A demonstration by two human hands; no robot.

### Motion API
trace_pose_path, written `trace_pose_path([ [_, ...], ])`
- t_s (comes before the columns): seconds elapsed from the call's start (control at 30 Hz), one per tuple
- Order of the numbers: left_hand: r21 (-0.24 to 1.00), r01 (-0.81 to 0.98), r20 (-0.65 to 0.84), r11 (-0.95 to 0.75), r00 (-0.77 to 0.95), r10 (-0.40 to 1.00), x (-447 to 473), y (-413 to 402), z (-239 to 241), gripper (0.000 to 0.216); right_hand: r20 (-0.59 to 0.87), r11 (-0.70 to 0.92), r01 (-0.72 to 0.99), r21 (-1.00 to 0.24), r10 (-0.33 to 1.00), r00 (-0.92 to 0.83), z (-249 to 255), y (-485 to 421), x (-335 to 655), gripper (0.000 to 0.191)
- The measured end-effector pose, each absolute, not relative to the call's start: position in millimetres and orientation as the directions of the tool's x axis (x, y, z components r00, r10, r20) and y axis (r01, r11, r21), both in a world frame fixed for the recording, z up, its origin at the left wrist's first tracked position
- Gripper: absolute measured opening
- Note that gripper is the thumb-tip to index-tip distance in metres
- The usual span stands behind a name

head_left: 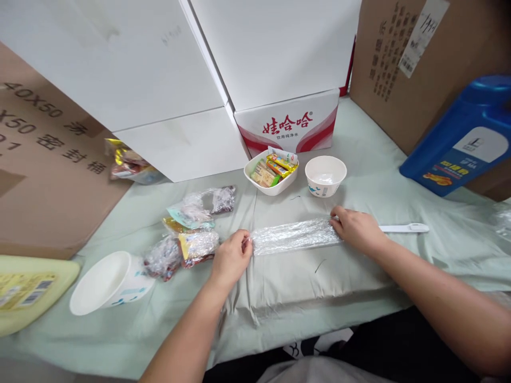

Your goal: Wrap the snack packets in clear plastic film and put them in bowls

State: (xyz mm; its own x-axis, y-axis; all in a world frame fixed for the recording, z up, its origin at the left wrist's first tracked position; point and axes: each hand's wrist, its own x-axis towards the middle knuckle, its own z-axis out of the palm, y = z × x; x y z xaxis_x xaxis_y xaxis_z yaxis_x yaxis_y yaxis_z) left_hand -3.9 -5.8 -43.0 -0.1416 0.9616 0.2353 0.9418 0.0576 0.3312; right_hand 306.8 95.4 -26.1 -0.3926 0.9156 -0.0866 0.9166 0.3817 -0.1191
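A crinkled strip of clear plastic wrap (pixel 295 236) is stretched across the cloth between both hands. My left hand (pixel 235 252) pinches its left end. At the other end my right hand (pixel 357 229) has its fingers closed on the wrap. A white plastic handle-like strip (pixel 405 228) lies beside my right hand, its left end hidden behind the hand. Beyond the wrap, a white bowl (pixel 275 183) holds several small snack packets (pixel 275 167). Next to it a paper bowl (pixel 326 178) with blue print stands upright. Several packets bundled in clear wrap (pixel 199 244) lie left of my left hand.
A paper bowl (pixel 114 282) lies tipped on its side at the left, near a pale yellow container (pixel 35 292). Cardboard boxes (pixel 51 154) and white cartons (pixel 287 122) line the back. A blue bottle (pixel 465 138) leans at the right. Green cloth (pixel 279 298) covers the surface.
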Motion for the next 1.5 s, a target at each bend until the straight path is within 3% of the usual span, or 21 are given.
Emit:
trace_pose_path([
  [0.17, 0.244, 0.969, 0.247, 0.047, -0.109, 0.963, -3, -8, -47, 0.022, -0.056, 0.335, 0.940, -0.068, 0.939, -0.339, -25, 100, 308, 0.025],
  [0.23, 0.193, 0.981, 0.335, 0.021, -0.086, 0.938, 0, -10, -42, 0.026, 0.008, 0.340, 0.938, -0.068, 0.940, -0.340, -20, 98, 310, 0.026],
  [0.3, 0.126, 0.991, 0.510, -0.036, -0.033, 0.859, 6, -14, -35, 0.028, 0.133, 0.443, 0.891, -0.097, 0.893, -0.430, -16, 92, 309, 0.030],
  [0.37, 0.065, 0.984, 0.621, -0.167, 0.091, 0.778, 17, -19, -31, 0.031, 0.239, 0.640, 0.759, -0.123, 0.761, -0.603, -17, 81, 303, 0.038],
  [0.43, 0.039, 0.934, 0.546, -0.354, 0.277, 0.791, 28, -23, -32, 0.043, 0.245, 0.815, 0.565, -0.133, 0.579, -0.778, -25, 69, 294, 0.056],
  [0.5, 0.053, 0.885, 0.341, -0.462, 0.418, 0.842, 36, -26, -39, 0.065, 0.165, 0.890, 0.429, -0.156, 0.451, -0.877, -37, 62, 286, 0.081],
  [0.6, 0.049, 0.904, 0.093, -0.424, 0.418, 0.904, 39, -26, -54, 0.083, 0.034, 0.860, 0.470, -0.198, 0.485, -0.874, -50, 65, 288, 0.093],
  [0.7, 0.041, 0.924, -0.004, -0.380, 0.380, 0.925, 33, -25, -60, 0.079, -0.024, 0.775, 0.607, -0.174, 0.613, -0.790, -51, 78, 307, 0.091],
  [0.83, 0.025, 0.927, 0.015, -0.374, 0.374, 0.927, 29, -25, -54, 0.074, -0.001, 0.722, 0.677, -0.140, 0.684, -0.730, -42, 89, 331, 0.080],
  [1.03, 0.049, 0.925, 0.291, -0.376, 0.347, 0.892, 40, -27, -35, 0.034, 0.180, 0.827, 0.537, -0.164, 0.560, -0.808, -24, 89, 340, 0.016],
  [1.17, 0.172, 0.848, 0.431, -0.502, 0.393, 0.812, 56, -33, -27, 0.028, 0.061, 0.831, 0.527, -0.178, 0.543, -0.837, -4, 67, 327, 0.013],
  [1.27, 0.161, 0.793, 0.468, -0.588, 0.463, 0.752, 72, -40, -28, 0.045, -0.051, 0.852, 0.403, -0.333, 0.410, -0.910, 15, 33, 312, 0.009],
  [1.37, 0.188, 0.693, 0.410, -0.696, 0.589, 0.696, 84, -47, -32, 0.026, -0.094, 0.764, 0.279, -0.582, 0.278, -0.956, 30, 14, 304, 0.007],
  [1.5, 0.351, 0.506, 0.407, -0.788, 0.675, 0.615, 87, -55, -34, 0.015, 0.033, 0.450, 0.118, -0.885, 0.313, -0.949, 28, 29, 303, 0.047],
])
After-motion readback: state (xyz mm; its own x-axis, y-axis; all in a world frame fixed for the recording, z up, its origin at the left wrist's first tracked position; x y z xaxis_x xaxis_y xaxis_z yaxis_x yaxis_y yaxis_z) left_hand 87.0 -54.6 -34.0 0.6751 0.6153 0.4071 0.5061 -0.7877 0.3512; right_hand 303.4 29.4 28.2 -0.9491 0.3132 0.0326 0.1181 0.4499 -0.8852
